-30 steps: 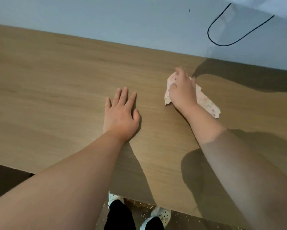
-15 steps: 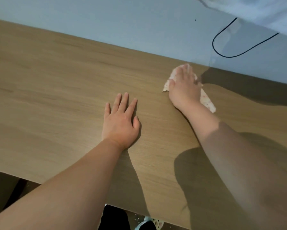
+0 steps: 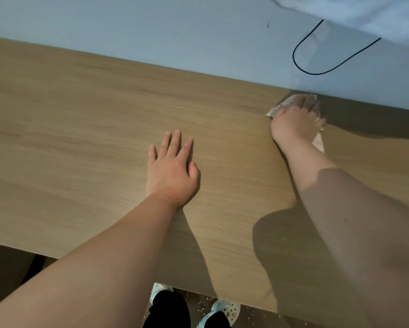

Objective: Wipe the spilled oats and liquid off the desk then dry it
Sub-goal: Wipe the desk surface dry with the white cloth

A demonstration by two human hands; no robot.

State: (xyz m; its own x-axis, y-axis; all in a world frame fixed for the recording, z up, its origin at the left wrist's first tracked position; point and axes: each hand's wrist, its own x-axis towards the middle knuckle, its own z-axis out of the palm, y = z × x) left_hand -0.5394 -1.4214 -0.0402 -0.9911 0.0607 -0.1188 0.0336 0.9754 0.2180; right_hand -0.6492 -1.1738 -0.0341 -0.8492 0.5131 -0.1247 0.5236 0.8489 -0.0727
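On one desk, right hand presses one cloth.

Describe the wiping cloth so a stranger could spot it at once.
On the wooden desk, follow the far edge by the pale wall to the right. There the right hand presses a small cloth flat. It is the only pale, speckled thing on the wood; the left hand lies bare.

Cloth mostly under right hand

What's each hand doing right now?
Left hand: open, flat on the desk.
Right hand: open, pressing the cloth onto the desk.
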